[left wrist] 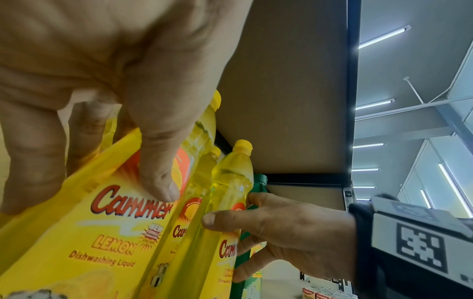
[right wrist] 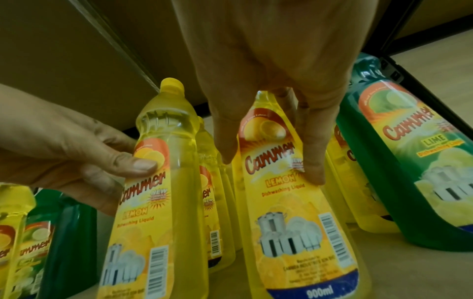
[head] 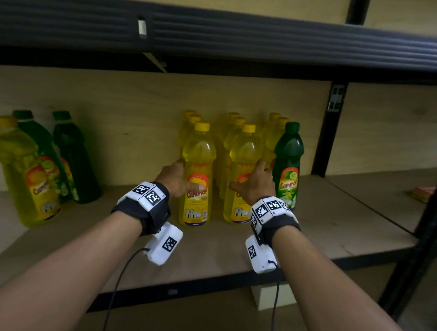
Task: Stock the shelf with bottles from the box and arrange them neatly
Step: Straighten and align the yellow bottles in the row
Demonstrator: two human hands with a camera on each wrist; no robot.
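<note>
Left hand (head: 174, 179) grips front-left yellow lemon bottle (head: 197, 174), thumb on label; right hand (head: 255, 184) wraps neighbouring yellow bottle (head: 242, 171), seemingly loosely; both upright mid-shelf (head: 335, 220), green lime bottle (head: 287, 166) just right

2 yellow lemon bottles (head: 197, 174) (head: 242, 176) are standing upright on the shelf (head: 335, 220), each sitting between thumb and fingers (left wrist: 158, 161).
</note>
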